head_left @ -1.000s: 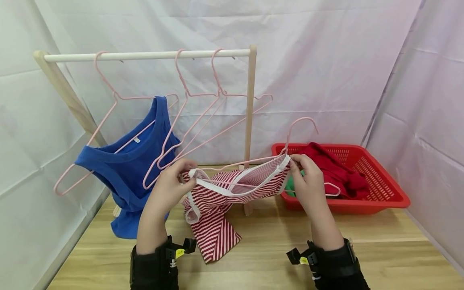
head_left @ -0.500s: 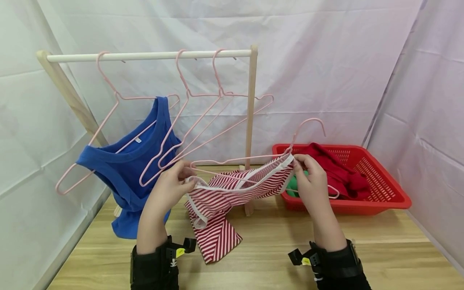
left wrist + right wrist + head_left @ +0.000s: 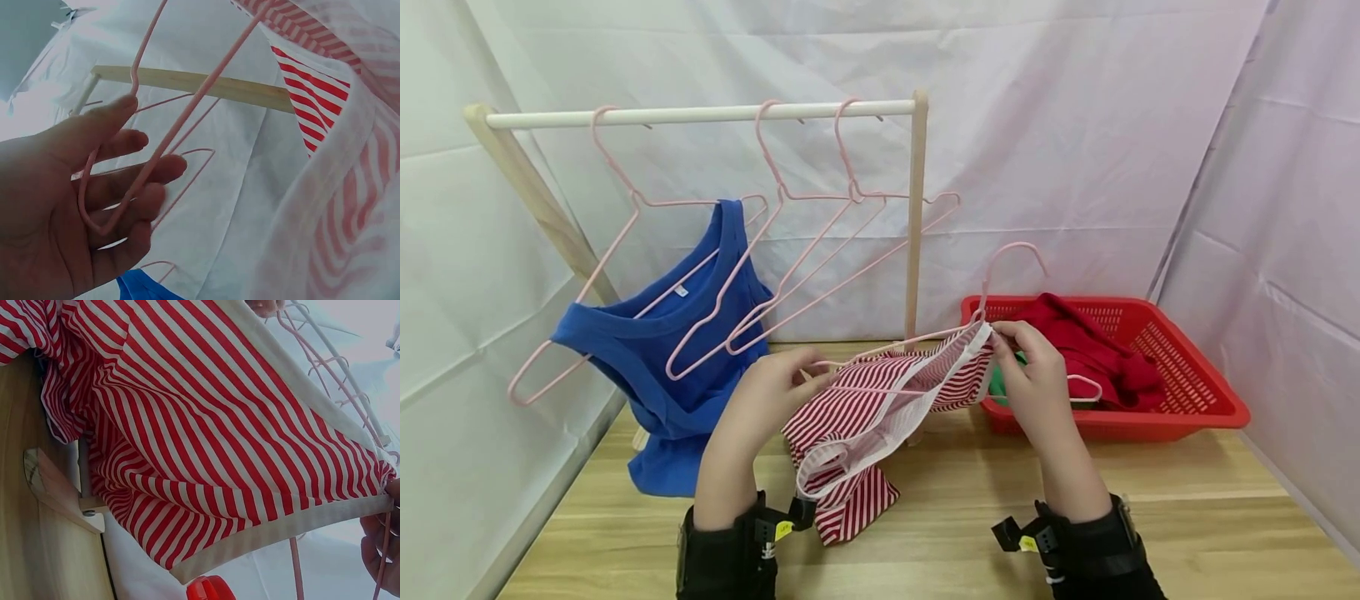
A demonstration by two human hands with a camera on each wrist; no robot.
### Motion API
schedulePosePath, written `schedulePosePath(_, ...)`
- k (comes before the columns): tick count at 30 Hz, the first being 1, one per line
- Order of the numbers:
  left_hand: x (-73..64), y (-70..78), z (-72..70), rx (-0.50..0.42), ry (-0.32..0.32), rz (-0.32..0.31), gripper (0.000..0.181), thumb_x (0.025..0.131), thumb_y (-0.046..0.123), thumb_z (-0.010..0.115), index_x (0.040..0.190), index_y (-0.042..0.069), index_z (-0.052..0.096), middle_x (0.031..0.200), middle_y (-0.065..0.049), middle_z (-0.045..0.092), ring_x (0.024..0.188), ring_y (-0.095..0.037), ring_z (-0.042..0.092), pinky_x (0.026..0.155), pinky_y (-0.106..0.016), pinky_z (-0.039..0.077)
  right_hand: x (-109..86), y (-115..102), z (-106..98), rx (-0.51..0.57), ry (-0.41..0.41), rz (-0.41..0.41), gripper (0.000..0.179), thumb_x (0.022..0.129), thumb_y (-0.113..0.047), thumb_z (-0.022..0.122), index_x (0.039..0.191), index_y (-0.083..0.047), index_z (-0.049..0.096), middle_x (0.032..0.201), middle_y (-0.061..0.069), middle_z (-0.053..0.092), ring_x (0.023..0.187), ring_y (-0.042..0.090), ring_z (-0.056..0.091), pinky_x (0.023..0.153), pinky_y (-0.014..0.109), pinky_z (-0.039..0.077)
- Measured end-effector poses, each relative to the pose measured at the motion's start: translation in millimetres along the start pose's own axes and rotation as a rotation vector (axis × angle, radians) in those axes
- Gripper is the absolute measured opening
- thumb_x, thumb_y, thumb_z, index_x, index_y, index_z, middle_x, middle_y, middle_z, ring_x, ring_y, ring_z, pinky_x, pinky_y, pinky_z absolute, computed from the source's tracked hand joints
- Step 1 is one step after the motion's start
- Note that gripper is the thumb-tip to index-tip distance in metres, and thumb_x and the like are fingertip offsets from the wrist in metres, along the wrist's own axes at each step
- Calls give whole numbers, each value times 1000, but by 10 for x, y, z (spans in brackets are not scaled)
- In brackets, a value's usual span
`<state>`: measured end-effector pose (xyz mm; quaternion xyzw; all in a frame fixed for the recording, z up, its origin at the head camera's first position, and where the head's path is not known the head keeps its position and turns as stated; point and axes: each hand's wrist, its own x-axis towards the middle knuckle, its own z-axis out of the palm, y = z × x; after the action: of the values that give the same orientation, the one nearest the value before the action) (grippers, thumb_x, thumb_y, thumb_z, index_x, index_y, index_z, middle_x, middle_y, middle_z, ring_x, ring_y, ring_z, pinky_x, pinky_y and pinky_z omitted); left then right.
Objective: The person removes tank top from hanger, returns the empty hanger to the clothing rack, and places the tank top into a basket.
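My left hand (image 3: 775,392) holds the left end of a pink hanger (image 3: 1015,245). In the left wrist view, the thumb presses the upper wire of the hanger (image 3: 187,112), and its bent corner lies across the fingers. A red-and-white striped top (image 3: 850,410) with white trim hangs partly on this hanger. Its right shoulder strap is pinched by my right hand (image 3: 1033,362), close to the hook. The top's left side droops below the hanger, its white-edged opening facing me, and the lower hem reaches the table. The hanger's right end shows beyond my right hand.
A rack with a white rail (image 3: 700,117) stands behind, carrying several pink hangers. A blue tank top (image 3: 662,358) hangs from the leftmost. At the right, a red basket (image 3: 1206,383) holds a dark red garment (image 3: 1097,354) and a green one (image 3: 997,385). Wooden table (image 3: 962,533) beneath.
My left hand has let go of the striped top's left shoulder and now holds the hanger's end. That shoulder has dropped forward and down. The right hand keeps its pinch.
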<state>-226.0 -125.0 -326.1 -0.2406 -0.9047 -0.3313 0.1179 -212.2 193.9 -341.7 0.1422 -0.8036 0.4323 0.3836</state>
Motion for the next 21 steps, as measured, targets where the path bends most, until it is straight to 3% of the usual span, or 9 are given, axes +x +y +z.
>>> schedulePosePath(2,-20,20,0,25,19,50,7,96,19,65,100,15,68,85,3,65,72,-12,58,64,-34,49,4,3,0,1,-4,-9,11,93,-2,64,103,2,68,95,8,67,88,15,60,80,12,45)
schedulePosePath(8,-56,63,-32,29,160,170,7,95,15,63,88,13,65,72,1,57,63,-10,52,58,-30,44,25,26,-12,15,-4,-27,12,93,-1,64,103,1,70,96,7,68,90,15,60,83,13,44)
schedulePosePath(14,-105,62,-102,-22,229,190,7,95,14,63,92,12,70,77,3,65,66,-9,63,62,-29,52,39,45,-19,-22,-4,-37,11,92,-2,65,102,-1,70,97,4,68,92,14,59,82,14,44)
schedulePosePath(21,-190,11,-222,26,324,209,9,95,10,63,89,12,69,69,3,60,60,-9,54,53,-26,43,33,93,-12,-71,-7,-1,12,94,-7,64,103,-3,71,97,5,68,91,15,57,78,16,43)
